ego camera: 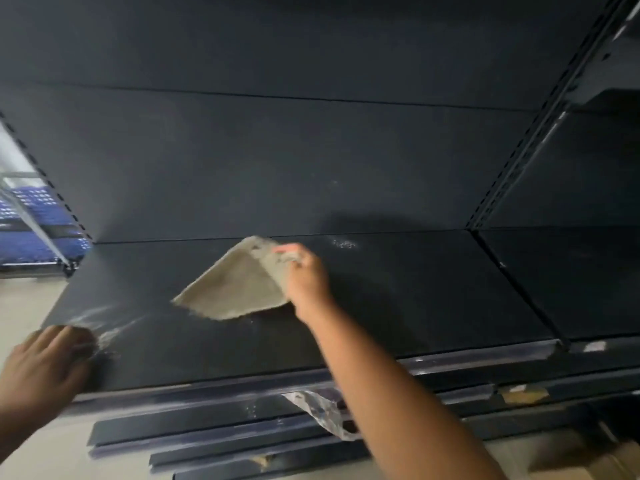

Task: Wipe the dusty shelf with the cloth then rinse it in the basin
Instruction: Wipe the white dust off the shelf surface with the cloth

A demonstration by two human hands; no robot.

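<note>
A dark, dusty shelf (pixel 398 299) fills the middle of the view, with pale dust smears near its front left corner. My right hand (pixel 308 278) pinches one corner of a beige cloth (pixel 239 289) and holds it lifted above the shelf's middle, so the cloth hangs down with its lower edge near the surface. My left hand (pixel 45 362) rests flat on the shelf's front left corner with fingers spread and holds nothing. No basin is in view.
A dark back panel rises behind the shelf. A slotted upright (pixel 526 147) separates it from the neighbouring shelf (pixel 571 278) on the right. Lower shelves (pixel 242 431) jut out below, with crumpled plastic (pixel 322 414). Blue crates (pixel 34 233) stand far left; cardboard (pixel 588 459) lies bottom right.
</note>
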